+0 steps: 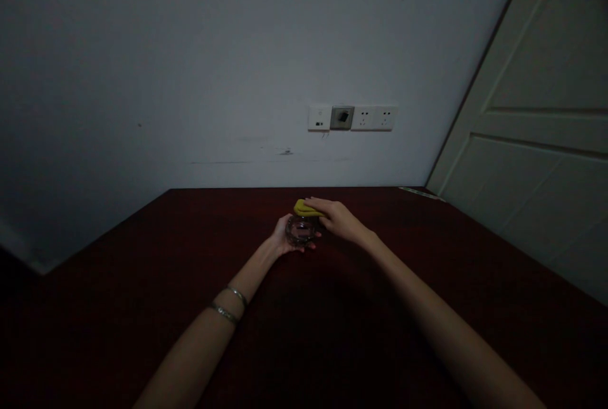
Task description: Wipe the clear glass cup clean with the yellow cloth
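Note:
My left hand point(282, 238) is wrapped around a small round dish of clear glass point(301, 230), with fingertips showing below and at its right side. In my right hand point(339, 218) is a folded yellow cloth point(306, 209). The cloth lies against the far upper rim of the glass dish, and my right fingers are pressed over it. The right thumb is mostly hidden. Both hands are over the far middle part of a dark red table point(228, 213). Two metal bangles point(230, 303) are on my left forearm.
Behind the table's far edge rises a pale wall point(237, 67) with a row of sockets and switches point(352, 118). A panelled white door point(536, 143) stands at the right. A thin printed strip point(422, 194) lies along the table's far right edge.

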Action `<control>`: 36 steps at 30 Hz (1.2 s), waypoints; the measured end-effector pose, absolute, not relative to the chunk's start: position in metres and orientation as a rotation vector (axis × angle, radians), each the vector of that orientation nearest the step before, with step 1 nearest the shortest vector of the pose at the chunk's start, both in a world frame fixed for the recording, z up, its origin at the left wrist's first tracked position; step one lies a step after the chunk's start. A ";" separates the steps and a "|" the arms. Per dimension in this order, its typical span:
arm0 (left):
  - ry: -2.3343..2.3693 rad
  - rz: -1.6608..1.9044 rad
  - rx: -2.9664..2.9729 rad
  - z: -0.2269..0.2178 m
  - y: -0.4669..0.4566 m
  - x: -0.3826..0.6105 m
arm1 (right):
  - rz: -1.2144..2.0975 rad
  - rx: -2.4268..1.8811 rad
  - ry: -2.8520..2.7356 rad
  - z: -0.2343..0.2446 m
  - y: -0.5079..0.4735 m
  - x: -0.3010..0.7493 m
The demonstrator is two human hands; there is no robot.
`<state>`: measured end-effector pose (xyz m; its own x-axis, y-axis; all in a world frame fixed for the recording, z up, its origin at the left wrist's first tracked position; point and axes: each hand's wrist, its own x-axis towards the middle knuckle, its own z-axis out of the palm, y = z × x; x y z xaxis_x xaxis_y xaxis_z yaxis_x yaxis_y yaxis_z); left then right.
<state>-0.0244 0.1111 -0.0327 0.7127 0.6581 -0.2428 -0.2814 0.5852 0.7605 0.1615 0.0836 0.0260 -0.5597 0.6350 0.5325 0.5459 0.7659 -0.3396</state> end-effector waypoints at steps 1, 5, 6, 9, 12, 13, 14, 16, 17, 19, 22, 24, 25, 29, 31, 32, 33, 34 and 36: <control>0.530 0.576 0.774 -0.034 0.112 -0.024 | 0.161 -0.845 -2.330 0.025 0.082 0.158; 0.510 0.578 0.786 -0.041 0.115 -0.024 | 0.109 -0.789 -2.420 0.023 0.077 0.150; 0.522 0.579 0.781 -0.042 0.115 -0.024 | 0.085 -0.792 -2.437 0.023 0.076 0.148; 0.537 0.582 0.773 -0.043 0.114 -0.023 | -0.004 -0.807 -2.492 0.025 0.073 0.146; 0.524 0.601 0.768 -0.041 0.111 -0.022 | -0.068 -0.812 -2.534 0.028 0.072 0.146; 0.522 0.604 0.763 -0.040 0.111 -0.021 | -0.081 -0.815 -2.541 0.029 0.072 0.146; 0.517 0.603 0.757 -0.040 0.110 -0.021 | -0.093 -0.821 -2.545 0.029 0.072 0.146; 0.494 0.593 0.751 -0.040 0.110 -0.021 | -0.120 -0.839 -2.554 0.030 0.072 0.145; 0.478 0.591 0.749 -0.040 0.110 -0.022 | -0.137 -0.849 -2.561 0.030 0.072 0.145; 0.453 0.594 0.745 -0.041 0.111 -0.022 | -0.174 -0.867 -2.571 0.031 0.072 0.144; 0.463 0.624 0.717 -0.043 0.112 -0.023 | -0.208 -0.874 -2.579 0.033 0.072 0.142; 0.483 0.638 0.696 -0.043 0.112 -0.024 | -0.215 -0.873 -2.581 0.033 0.073 0.141; 0.488 0.642 0.688 -0.043 0.112 -0.025 | -0.214 -0.871 -2.579 0.033 0.073 0.142; 0.509 0.661 0.650 -0.044 0.111 -0.026 | -0.179 -0.849 -2.554 0.030 0.074 0.145; 0.508 0.692 0.634 -0.044 0.110 -0.026 | -0.148 -0.860 -2.529 0.029 0.073 0.146; 0.502 0.709 0.628 -0.044 0.110 -0.026 | -0.139 -0.870 -2.518 0.028 0.073 0.146; 0.498 0.723 0.623 -0.044 0.109 -0.026 | -0.138 -0.879 -2.511 0.028 0.073 0.146; 0.501 0.735 0.617 -0.044 0.109 -0.026 | -0.144 -0.883 -2.509 0.027 0.072 0.145; 0.522 0.750 0.599 -0.044 0.108 -0.026 | -0.164 -0.888 -2.520 0.027 0.071 0.143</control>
